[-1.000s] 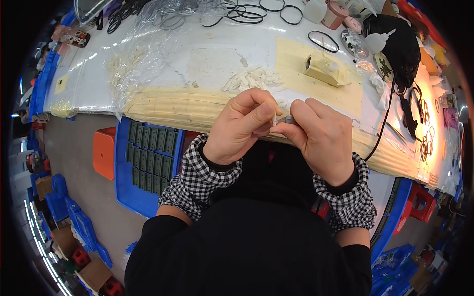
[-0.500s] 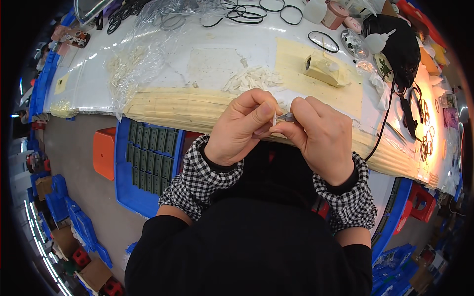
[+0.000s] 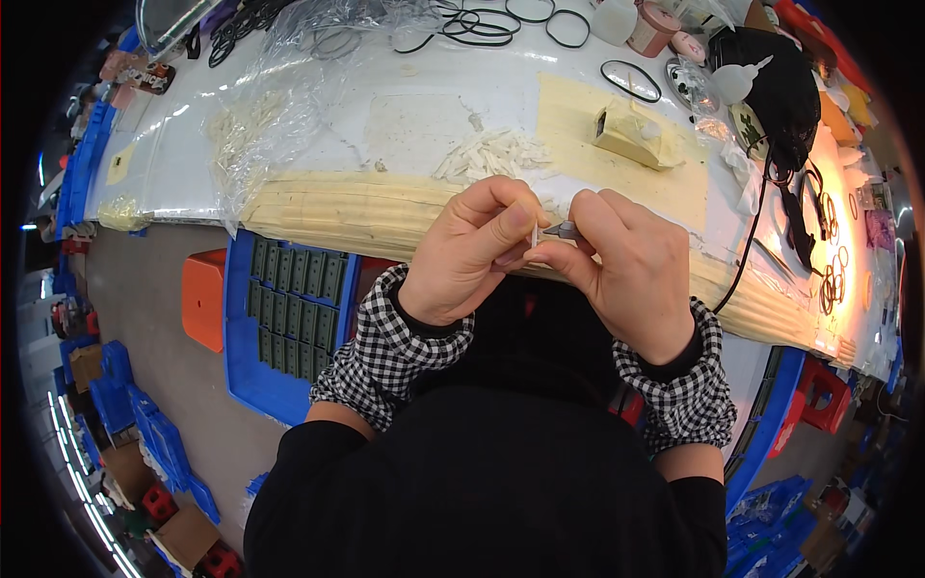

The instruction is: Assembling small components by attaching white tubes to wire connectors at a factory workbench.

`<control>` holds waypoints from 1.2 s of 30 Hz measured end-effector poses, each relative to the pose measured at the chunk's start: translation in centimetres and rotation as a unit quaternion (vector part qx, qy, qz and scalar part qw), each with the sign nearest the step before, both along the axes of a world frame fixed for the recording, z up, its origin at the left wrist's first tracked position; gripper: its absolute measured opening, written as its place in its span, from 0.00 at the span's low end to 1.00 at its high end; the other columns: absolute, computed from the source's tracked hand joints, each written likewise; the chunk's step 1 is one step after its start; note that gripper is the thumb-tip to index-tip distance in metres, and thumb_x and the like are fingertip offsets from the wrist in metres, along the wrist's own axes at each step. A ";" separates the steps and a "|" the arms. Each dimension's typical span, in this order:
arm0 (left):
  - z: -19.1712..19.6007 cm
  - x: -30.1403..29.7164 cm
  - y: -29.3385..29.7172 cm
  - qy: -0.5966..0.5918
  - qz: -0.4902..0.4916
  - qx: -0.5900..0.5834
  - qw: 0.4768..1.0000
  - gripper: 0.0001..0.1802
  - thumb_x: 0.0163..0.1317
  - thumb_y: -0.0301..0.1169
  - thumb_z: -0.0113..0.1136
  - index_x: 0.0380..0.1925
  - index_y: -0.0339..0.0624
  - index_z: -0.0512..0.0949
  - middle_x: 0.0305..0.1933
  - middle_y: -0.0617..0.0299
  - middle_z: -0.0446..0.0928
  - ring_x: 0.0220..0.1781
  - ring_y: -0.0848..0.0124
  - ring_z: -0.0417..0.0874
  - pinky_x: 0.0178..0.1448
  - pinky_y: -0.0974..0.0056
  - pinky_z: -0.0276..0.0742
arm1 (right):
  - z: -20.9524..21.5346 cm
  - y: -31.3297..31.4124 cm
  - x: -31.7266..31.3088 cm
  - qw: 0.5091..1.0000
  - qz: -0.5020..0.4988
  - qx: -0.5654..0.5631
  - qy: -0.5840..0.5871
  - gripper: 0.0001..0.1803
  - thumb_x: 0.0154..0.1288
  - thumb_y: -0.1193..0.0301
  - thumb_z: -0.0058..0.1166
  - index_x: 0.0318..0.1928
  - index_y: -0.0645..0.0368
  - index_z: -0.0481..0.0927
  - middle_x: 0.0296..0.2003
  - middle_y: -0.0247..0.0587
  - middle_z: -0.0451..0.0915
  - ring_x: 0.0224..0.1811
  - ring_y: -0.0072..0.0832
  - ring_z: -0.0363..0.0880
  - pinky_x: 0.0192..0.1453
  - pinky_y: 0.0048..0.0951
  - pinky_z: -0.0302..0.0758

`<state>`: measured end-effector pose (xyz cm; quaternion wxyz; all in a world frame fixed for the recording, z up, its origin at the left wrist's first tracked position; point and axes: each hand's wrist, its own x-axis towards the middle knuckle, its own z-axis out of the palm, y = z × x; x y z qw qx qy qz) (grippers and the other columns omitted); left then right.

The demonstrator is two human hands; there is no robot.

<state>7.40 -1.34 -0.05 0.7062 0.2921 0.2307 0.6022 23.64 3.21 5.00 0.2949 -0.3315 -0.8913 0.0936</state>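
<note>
Your two hands meet just in front of your chest, at the near edge of a long white table (image 3: 289, 125) whose front edge is wrapped in ribbed yellowish padding. Your left hand (image 3: 467, 255) pinches a small, thin white plastic piece (image 3: 535, 234) upright between thumb and forefinger, the other fingers curled in. Your right hand (image 3: 626, 275) is closed around a small grey metal tool (image 3: 564, 230), its tip touching the white piece right where your fingertips come together. Both wrists show black-and-white checked cuffs over dark sleeves. On the table just beyond your hands lies a loose heap of similar small white plastic pieces (image 3: 491, 154). To its right, on a pale yellow mat, sits a small cream-coloured box-shaped block (image 3: 631, 135). Further back lie several black rubber rings (image 3: 631, 80), and a crumpled clear plastic sheet (image 3: 279, 116) covers the table's left part. A black cable (image 3: 752, 231) runs down over the table's edge on your right. Below the table on your left stands a blue plastic crate (image 3: 279, 328) holding rows of dark green parts, with an orange plastic stool (image 3: 204, 299) beside it.
</note>
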 end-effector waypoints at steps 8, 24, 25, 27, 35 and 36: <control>0.2 -0.3 0.1 0.040 0.005 0.006 0.999 0.06 0.66 0.32 0.55 0.35 0.41 0.74 0.25 0.71 0.68 0.24 0.84 0.62 0.28 0.78 0.59 | 0.3 -0.1 0.4 0.999 0.004 -0.001 -0.040 0.22 0.55 0.48 0.56 0.23 0.54 0.69 0.15 0.33 0.65 0.16 0.31 0.69 0.18 0.30 0.64; 0.1 -0.3 0.1 0.004 -0.011 0.028 1.000 0.09 0.70 0.36 0.47 0.34 0.43 0.70 0.31 0.68 0.63 0.26 0.81 0.59 0.31 0.77 0.59 | -0.8 0.2 0.1 0.988 0.050 -0.035 0.145 0.11 0.48 0.64 0.67 0.25 0.54 0.78 0.19 0.31 0.69 0.18 0.25 0.70 0.19 0.25 0.64; 0.0 -0.1 0.1 -0.002 -0.004 0.029 1.000 0.09 0.70 0.36 0.47 0.34 0.43 0.70 0.31 0.68 0.63 0.26 0.82 0.59 0.31 0.77 0.58 | -0.8 0.1 -0.2 0.982 0.051 -0.032 0.178 0.10 0.47 0.66 0.68 0.26 0.54 0.79 0.19 0.31 0.69 0.18 0.24 0.70 0.19 0.24 0.65; -0.2 0.4 0.0 -0.013 0.011 0.031 0.999 0.09 0.70 0.36 0.47 0.34 0.43 0.70 0.32 0.68 0.63 0.26 0.82 0.58 0.31 0.77 0.58 | -0.9 -0.4 -0.7 0.978 0.047 -0.017 0.200 0.10 0.46 0.69 0.68 0.29 0.55 0.81 0.20 0.32 0.71 0.19 0.25 0.72 0.20 0.24 0.67; 0.3 0.4 -0.2 -0.050 0.011 0.031 0.998 0.10 0.68 0.32 0.51 0.41 0.38 0.77 0.31 0.69 0.72 0.25 0.83 0.59 0.31 0.75 0.58 | -1.5 -0.5 -0.1 0.973 0.047 0.128 0.186 0.14 0.42 0.77 0.65 0.35 0.60 0.82 0.24 0.35 0.75 0.20 0.27 0.75 0.21 0.24 0.70; 0.4 0.4 -0.3 -0.045 0.012 0.028 0.999 0.11 0.68 0.32 0.51 0.41 0.37 0.78 0.30 0.69 0.72 0.25 0.83 0.59 0.31 0.75 0.58 | -1.4 -0.5 0.0 0.974 0.050 0.131 0.180 0.14 0.42 0.77 0.65 0.35 0.60 0.82 0.24 0.35 0.75 0.21 0.27 0.75 0.21 0.24 0.70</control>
